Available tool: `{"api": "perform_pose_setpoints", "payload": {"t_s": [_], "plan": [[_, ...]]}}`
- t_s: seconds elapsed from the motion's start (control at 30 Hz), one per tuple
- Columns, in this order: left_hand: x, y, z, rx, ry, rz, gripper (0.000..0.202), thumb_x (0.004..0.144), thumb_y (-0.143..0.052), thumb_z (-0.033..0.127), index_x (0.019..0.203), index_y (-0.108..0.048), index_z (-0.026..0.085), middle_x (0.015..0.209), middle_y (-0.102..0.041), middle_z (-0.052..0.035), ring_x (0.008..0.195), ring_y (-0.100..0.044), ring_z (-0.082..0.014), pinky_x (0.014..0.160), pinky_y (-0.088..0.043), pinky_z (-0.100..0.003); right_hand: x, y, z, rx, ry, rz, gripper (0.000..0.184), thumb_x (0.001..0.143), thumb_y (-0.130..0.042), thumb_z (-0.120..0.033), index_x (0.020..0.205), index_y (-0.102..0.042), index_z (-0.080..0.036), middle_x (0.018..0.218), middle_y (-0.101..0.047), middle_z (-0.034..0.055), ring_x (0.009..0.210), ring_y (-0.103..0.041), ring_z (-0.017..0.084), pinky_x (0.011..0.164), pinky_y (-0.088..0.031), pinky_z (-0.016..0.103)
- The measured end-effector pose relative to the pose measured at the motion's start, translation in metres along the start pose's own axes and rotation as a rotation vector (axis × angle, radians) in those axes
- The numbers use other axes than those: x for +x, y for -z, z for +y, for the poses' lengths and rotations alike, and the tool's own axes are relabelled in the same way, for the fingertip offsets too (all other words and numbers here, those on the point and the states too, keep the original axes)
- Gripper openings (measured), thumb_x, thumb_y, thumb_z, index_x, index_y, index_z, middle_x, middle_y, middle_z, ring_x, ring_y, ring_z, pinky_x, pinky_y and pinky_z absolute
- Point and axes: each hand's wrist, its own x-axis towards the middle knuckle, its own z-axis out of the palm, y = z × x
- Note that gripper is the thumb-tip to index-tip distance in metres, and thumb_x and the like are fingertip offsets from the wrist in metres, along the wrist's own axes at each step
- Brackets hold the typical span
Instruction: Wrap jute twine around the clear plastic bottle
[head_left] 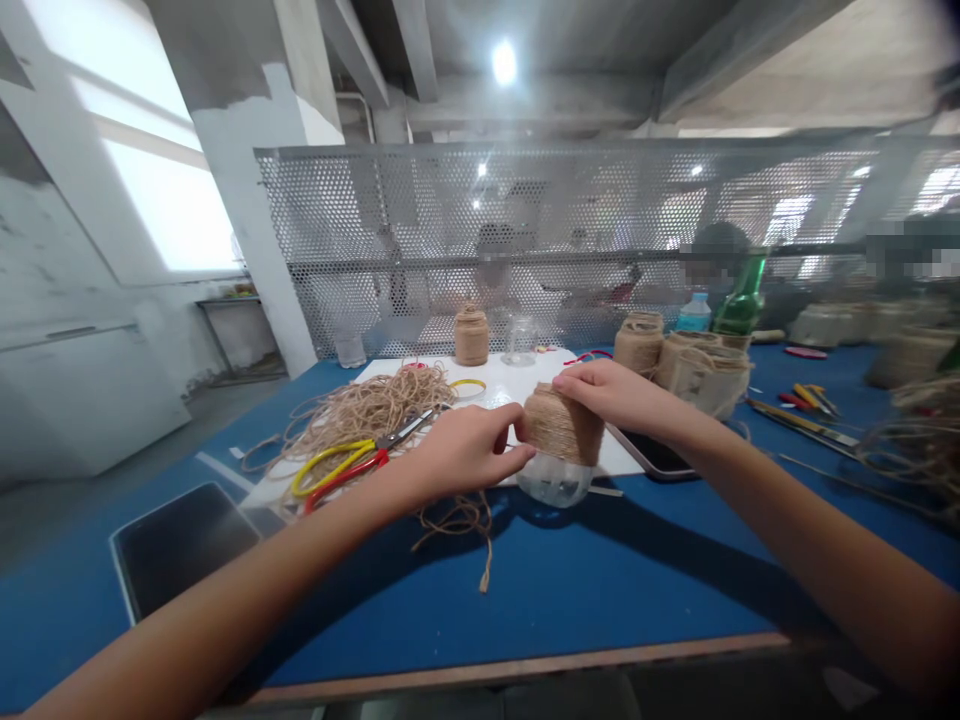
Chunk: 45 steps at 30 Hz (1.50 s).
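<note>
Jute-wrapped clear jar [561, 430] | left hand [465, 450] pressing side | right hand [615, 392] gripping top

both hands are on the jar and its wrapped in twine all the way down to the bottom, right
Not all the way down. The head view shows the twine covering only the upper part of the clear jar, and its lower end is bare. You're right that both hands are on it: the left hand and the right hand.
</note>
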Motion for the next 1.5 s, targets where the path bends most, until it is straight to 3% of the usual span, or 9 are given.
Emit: {"api": "perform_pose_setpoints", "payload": {"t_s": [0.3, 0.73, 1.03, 1.5], "plan": [[-0.003, -0.001, -0.011, -0.164, -0.008, -0.027, 0.019, 0.083, -0.046, 0.033, 0.092, -0.054, 0.019, 0.061, -0.051, 0.0048, 0.054, -0.044, -0.0092, 0.051, -0.029, -0.020, -0.009, 0.002, 0.000, 0.177, -0.056, -0.010, 0.035, 0.084, -0.037, -0.040, 0.057, -0.038, -0.017, 0.059, -0.037, -0.0030, 0.056, -0.034, 0.010, 0.054, -0.027, 0.025], [-0.004, -0.005, -0.013, -0.236, 0.008, -0.030, 0.019, 0.084, -0.045, 0.034, 0.086, -0.055, 0.018, 0.059, -0.049, 0.0048, 0.054, -0.044, -0.0087, 0.051, -0.030, -0.020, -0.019, 0.003, 0.002, 0.310, -0.033, -0.052, 0.033, 0.085, -0.039, -0.040, 0.062, -0.042, -0.017, 0.063, -0.037, -0.0026, 0.060, -0.034, 0.011, 0.058, -0.030, 0.026], [-0.003, -0.012, -0.012, -0.258, 0.007, -0.009, 0.017, 0.084, -0.047, 0.034, 0.086, -0.054, 0.018, 0.060, -0.050, 0.0050, 0.055, -0.045, -0.0088, 0.052, -0.030, -0.019, -0.021, 0.004, 0.003, 0.261, 0.000, -0.063, 0.037, 0.087, -0.037, -0.043, 0.060, -0.038, -0.018, 0.061, -0.031, -0.0038, 0.057, -0.028, 0.010, 0.054, -0.025, 0.025], [-0.005, -0.014, -0.008, -0.266, 0.011, -0.016, 0.017, 0.083, -0.048, 0.034, 0.085, -0.054, 0.018, 0.061, -0.051, 0.0045, 0.056, -0.046, -0.0094, 0.052, -0.029, -0.019, -0.026, 0.009, 0.000, 0.207, 0.046, -0.071, 0.038, 0.088, -0.035, -0.043, 0.060, -0.039, -0.017, 0.061, -0.034, -0.0029, 0.058, -0.033, 0.010, 0.055, -0.027, 0.026]]}}
